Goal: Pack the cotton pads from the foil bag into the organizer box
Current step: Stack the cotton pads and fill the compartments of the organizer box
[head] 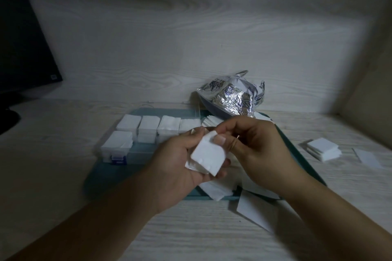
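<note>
My left hand (pixel 180 161) cradles a small stack of white square cotton pads (pixel 206 158) above the teal tray. My right hand (pixel 252 148) pinches the top edge of that stack, thumb on the front pad. The clear organizer box (pixel 146 150) sits on the tray's left half, and several of its compartments hold white pads (pixel 129 122). The crumpled foil bag (pixel 232 97) lies behind my hands at the tray's back edge. Loose pads (pixel 216 192) lie on the tray beneath my hands.
The teal tray (pixel 99 180) rests on a pale wood-grain desk. Another small pile of pads (pixel 322 148) and a flat white sheet (pixel 368 158) lie at the right. A white card (pixel 252 207) lies off the tray's front edge. A dark monitor (pixel 23 48) stands at the left.
</note>
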